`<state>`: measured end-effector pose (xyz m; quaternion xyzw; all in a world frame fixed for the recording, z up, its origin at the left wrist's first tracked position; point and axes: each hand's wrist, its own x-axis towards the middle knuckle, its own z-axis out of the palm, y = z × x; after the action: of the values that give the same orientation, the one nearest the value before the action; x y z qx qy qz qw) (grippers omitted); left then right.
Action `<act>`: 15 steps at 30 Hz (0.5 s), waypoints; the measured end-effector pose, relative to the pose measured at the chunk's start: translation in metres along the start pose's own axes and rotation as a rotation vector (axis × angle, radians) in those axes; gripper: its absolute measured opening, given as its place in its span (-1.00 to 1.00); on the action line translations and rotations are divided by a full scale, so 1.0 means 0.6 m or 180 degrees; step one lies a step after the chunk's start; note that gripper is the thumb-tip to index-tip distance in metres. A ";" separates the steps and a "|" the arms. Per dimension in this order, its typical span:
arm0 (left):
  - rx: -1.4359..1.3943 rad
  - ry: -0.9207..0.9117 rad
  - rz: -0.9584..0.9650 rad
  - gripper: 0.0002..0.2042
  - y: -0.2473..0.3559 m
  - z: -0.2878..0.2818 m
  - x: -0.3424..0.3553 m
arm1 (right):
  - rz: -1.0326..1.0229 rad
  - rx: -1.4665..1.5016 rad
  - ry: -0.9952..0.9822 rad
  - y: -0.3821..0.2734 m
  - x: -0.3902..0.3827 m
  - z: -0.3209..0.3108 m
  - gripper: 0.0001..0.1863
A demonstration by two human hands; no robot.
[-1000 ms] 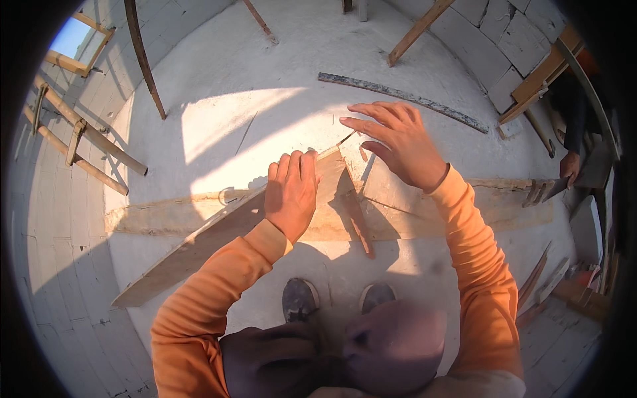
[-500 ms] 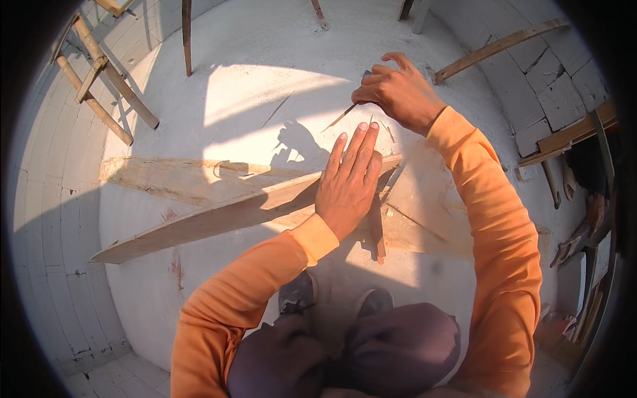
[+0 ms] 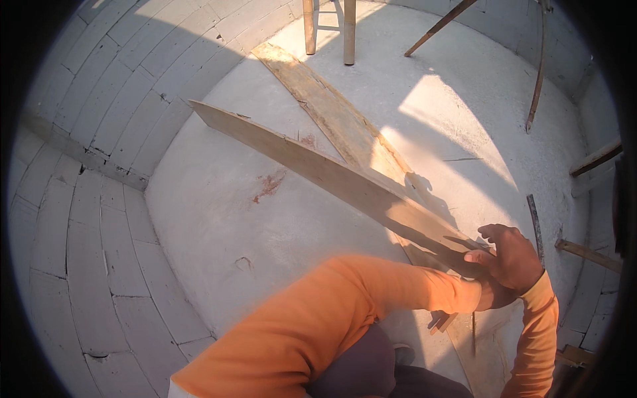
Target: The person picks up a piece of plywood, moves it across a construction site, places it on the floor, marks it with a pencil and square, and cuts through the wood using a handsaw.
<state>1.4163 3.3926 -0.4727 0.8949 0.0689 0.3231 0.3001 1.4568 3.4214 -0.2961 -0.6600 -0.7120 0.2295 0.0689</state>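
Along the left edge runs a wall of pale blocks (image 3: 86, 199), curving round a white concrete floor (image 3: 219, 219) that carries a reddish stain (image 3: 269, 186). Across that floor, from upper left toward lower right, slants a long wooden plank (image 3: 318, 169), its far end lifted clear and its near end at the person's hands; half a second ago it lay flat under a spread palm, so it has been raised and swung. Beneath it lies a second, weathered board (image 3: 332, 113) running up toward two wooden posts (image 3: 328, 30) at the top. An orange sleeve (image 3: 345, 312) reaches across the lower middle; the left hand (image 3: 488, 292) at its end is mostly hidden behind the plank and the other hand, so I cannot tell its grip. Just right of it, the right hand (image 3: 511, 255) curls its fingers (image 3: 492, 232) over the plank's near end, where earlier it worked at a point on the floor. Farther right, thin sticks (image 3: 536, 79) lie in sunlight.
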 end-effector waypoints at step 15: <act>0.0510 0.1337 -0.3248 -0.62 -0.180 -0.379 -0.426 | 0.0378 -0.0369 0.1379 0.072 0.054 0.107 -0.67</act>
<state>1.0832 3.5113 -0.5337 0.6844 0.5761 0.3020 0.3293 1.4665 3.4387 -0.3776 -0.7375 -0.6525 0.0449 0.1685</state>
